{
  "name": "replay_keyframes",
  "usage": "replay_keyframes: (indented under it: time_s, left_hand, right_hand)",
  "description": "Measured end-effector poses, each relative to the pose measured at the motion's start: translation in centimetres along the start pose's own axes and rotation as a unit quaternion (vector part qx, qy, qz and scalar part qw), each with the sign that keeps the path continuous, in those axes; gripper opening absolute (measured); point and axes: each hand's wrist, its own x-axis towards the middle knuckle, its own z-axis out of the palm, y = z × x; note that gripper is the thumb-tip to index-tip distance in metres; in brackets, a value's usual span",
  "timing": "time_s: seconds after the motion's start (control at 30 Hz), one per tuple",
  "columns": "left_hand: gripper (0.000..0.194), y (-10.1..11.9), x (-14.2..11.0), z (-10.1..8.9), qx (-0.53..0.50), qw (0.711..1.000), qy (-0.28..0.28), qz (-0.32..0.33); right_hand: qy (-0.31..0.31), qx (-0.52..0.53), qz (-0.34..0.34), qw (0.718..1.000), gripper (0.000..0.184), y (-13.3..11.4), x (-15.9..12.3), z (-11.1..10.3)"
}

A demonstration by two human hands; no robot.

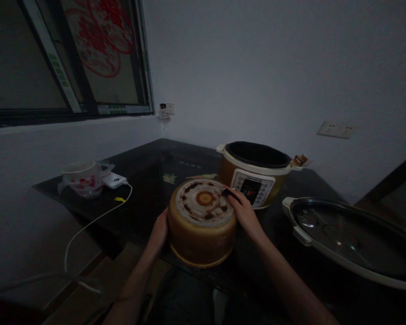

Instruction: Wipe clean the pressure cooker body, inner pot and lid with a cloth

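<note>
An upturned golden inner pot (201, 234) with a stained, scorched bottom stands on the dark glass table (149, 180) right before me. My left hand (159, 232) presses against its left side. My right hand (245, 214) rests at the pot's upper right rim, fingers closed on a small dark object (229, 192) touching the stained bottom. Just behind stands the golden electric cooker (255, 174), lid off, its control panel facing me.
The cooker's lid (345, 234) lies at the right. At the left sit a plastic bag with a cup (84, 178), and a white charger (115, 180) whose cable (88, 225) trails off the table edge. Walls close the corner behind; a window is at upper left.
</note>
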Motion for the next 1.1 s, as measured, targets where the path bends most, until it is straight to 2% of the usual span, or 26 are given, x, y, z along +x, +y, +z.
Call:
replay_keyframes:
  time_s: [0.13, 0.27, 0.4, 0.53, 0.6, 0.67, 0.7, 0.73, 0.8, 0.87, 0.93, 1.0, 1.1]
  left_hand:
    - [0.042, 0.3, 0.1, -0.3, -0.007, 1.000, -0.019, -0.002]
    - [0.043, 0.4, 0.2, -0.4, -0.027, 0.999, -0.028, -0.019]
    - [0.044, 0.0, 0.6, -0.6, -0.036, 0.998, -0.031, -0.040]
    - [0.047, 0.9, 2.2, -1.8, 0.020, 0.999, -0.033, -0.030]
    - [0.048, 2.8, 2.8, -2.3, 0.071, 0.997, -0.007, 0.029]
    - [0.045, 5.6, 2.8, -2.2, 0.118, 0.986, 0.028, 0.118]
    - [0.042, 7.2, 2.6, -1.8, 0.134, 0.978, 0.028, 0.159]
    - [0.039, 8.8, 2.3, -1.3, 0.151, 0.969, -0.005, 0.195]
    - [0.032, 11.5, 1.6, 0.3, 0.190, 0.938, -0.156, 0.243]
    - [0.030, 13.3, 1.2, 2.0, 0.236, 0.873, -0.322, 0.281]
    - [0.033, 14.0, 1.2, 3.5, 0.263, 0.800, -0.445, 0.304]
    - [0.041, 14.0, 1.3, 4.3, 0.293, 0.747, -0.507, 0.314]
    - [0.051, 13.7, 1.4, 4.4, 0.352, 0.709, -0.530, 0.305]
  right_hand:
    - [-0.013, -0.092, -0.045, 0.995, 0.037, -1.0, -0.4, -0.2]
    - [-0.061, -0.248, -0.146, 0.956, 0.033, -4.0, -1.2, 0.5]
    - [-0.171, -0.326, -0.209, 0.906, 0.032, -7.3, -1.5, 3.0]
    - [-0.294, -0.311, -0.281, 0.859, 0.042, -10.0, -1.3, 5.2]
    - [-0.298, -0.270, -0.313, 0.860, 0.049, -10.7, -1.2, 4.9]
    - [-0.259, -0.215, -0.315, 0.887, 0.048, -10.5, -1.3, 3.5]
    - [-0.227, -0.182, -0.302, 0.908, 0.046, -10.0, -1.4, 2.4]
    - [-0.189, -0.147, -0.277, 0.931, 0.044, -9.1, -1.6, 1.3]
    - [-0.087, -0.079, -0.212, 0.970, 0.041, -6.7, -1.9, -1.0]
    - [-0.015, -0.045, -0.126, 0.991, 0.041, -4.0, -2.2, -2.5]
    - [-0.011, -0.025, -0.083, 0.996, 0.044, -1.6, -2.5, -3.0]
    - [-0.029, -0.004, -0.070, 0.997, 0.047, 0.0, -2.9, -2.4]
    - [-0.019, 0.029, -0.060, 0.998, 0.047, 0.7, -3.3, -0.8]
